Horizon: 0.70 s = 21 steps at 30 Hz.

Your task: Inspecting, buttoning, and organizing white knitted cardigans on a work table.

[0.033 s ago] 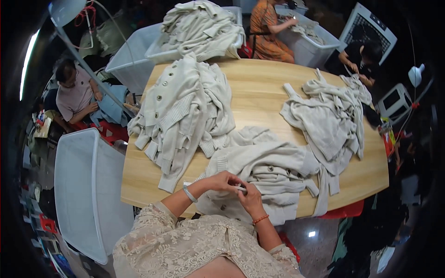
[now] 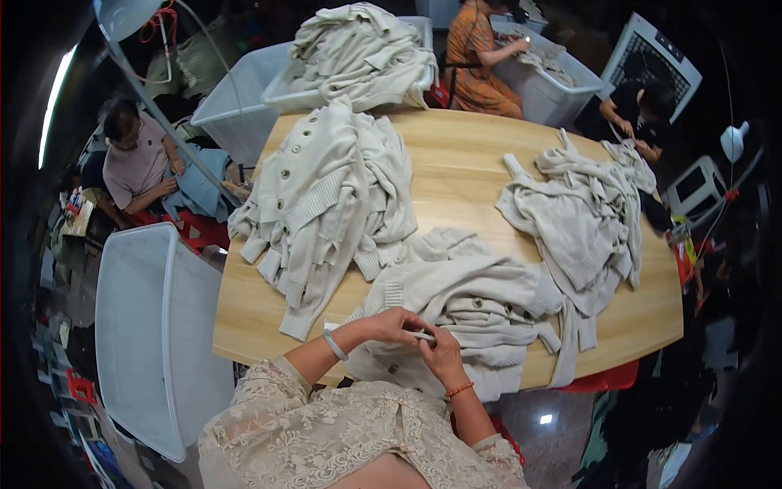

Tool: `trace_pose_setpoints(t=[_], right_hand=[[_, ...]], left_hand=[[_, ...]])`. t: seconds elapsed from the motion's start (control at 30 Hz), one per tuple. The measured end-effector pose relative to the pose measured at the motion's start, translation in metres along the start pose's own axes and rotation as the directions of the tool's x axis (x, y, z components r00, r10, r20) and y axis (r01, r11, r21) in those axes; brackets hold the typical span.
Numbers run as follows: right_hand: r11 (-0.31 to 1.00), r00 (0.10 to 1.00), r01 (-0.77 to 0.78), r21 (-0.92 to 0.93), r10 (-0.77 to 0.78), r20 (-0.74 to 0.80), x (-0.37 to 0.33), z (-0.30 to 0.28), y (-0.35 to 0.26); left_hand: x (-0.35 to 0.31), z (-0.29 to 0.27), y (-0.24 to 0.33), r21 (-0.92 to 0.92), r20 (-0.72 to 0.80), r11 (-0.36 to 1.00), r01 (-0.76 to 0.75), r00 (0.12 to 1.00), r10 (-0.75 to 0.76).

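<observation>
In front of me a beige knit cardigan (image 2: 481,326) lies bunched at the near edge of the table, its dark round buttons showing. My left hand (image 2: 397,324), with a pale bangle at the wrist, pinches a narrow pale fold of the cardigan. Close beside it, my right hand (image 2: 441,355), wearing a beaded red-orange bracelet, grips the same fold with bent fingers. The fingertips nearly meet, and what lies between them is mostly hidden.
Beyond my hands, the wooden table (image 2: 456,175) carries a pile of buttoned cardigans (image 2: 326,196) at left and another knit heap (image 2: 582,212) at right. A white tub (image 2: 134,326) stands left of the table; a heaped tub (image 2: 277,99) stands behind it. Several people work nearby.
The whole view has shifted slightly. Both hands stay on the same fold, with only small finger movement.
</observation>
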State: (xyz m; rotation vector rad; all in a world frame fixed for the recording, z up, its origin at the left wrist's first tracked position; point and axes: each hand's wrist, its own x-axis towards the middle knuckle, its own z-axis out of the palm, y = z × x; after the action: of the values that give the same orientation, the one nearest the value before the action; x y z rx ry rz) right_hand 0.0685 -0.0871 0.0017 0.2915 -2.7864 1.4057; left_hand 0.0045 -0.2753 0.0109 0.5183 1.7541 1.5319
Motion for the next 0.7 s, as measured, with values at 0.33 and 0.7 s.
trace_pose_setpoints(t=[0.33, 0.7], right_hand=[[0.964, 0.953, -0.177, 0.201, 0.116, 0.28, 0.008, -0.003, 0.018], [0.943, 0.945, -0.192, 0.272, 0.103, 0.31, 0.012, -0.013, 0.009]], left_hand=[[0.0, 0.003, -0.01, 0.418, -0.2, 0.909, -0.005, 0.975, 0.097], [-0.003, 0.0, -0.012, 0.241, -0.164, 0.97, -0.037, 0.983, 0.078]])
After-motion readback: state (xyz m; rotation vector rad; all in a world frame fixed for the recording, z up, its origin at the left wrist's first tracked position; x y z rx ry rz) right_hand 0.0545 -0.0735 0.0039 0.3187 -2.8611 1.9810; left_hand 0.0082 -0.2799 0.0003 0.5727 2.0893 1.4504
